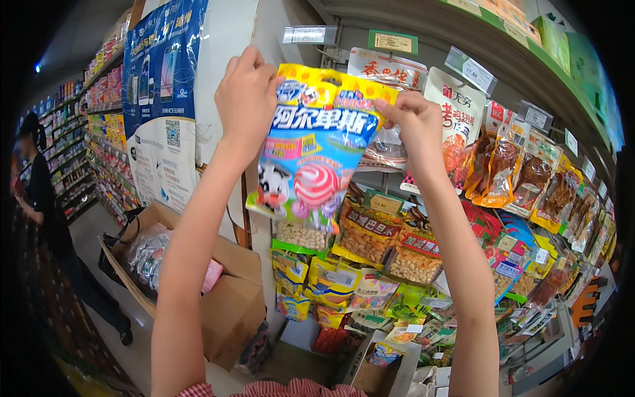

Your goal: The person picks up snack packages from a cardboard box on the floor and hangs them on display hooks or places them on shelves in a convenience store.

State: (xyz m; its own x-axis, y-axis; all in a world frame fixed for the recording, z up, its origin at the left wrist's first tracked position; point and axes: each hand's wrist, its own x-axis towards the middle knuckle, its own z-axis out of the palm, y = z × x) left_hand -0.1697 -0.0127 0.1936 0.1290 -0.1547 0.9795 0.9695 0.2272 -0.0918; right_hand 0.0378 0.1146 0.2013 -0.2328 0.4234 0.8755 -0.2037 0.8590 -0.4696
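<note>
A blue and yellow candy bag [317,149], printed with a cartoon cow and a pink-and-white swirl candy, is stretched between both hands in front of the hanging displays. My left hand [250,99] pinches its upper left corner. The upper right corner is gripped by my right hand [412,119], thumb on the front. Partly covered by that hand and the bag, a white and red snack packet [384,67] hangs behind. A packet with a chicken-wing picture [454,116] hangs just right of my right hand. Below the bag are nut packets [369,228] on hooks.
An open cardboard box [233,307] with plastic-wrapped goods stands at lower left. Below, a smaller box [364,355] holds a similar blue and yellow bag [384,354]. A green-edged shelf [540,54] juts out at upper right. A person in dark clothes [49,208] stands in the left aisle.
</note>
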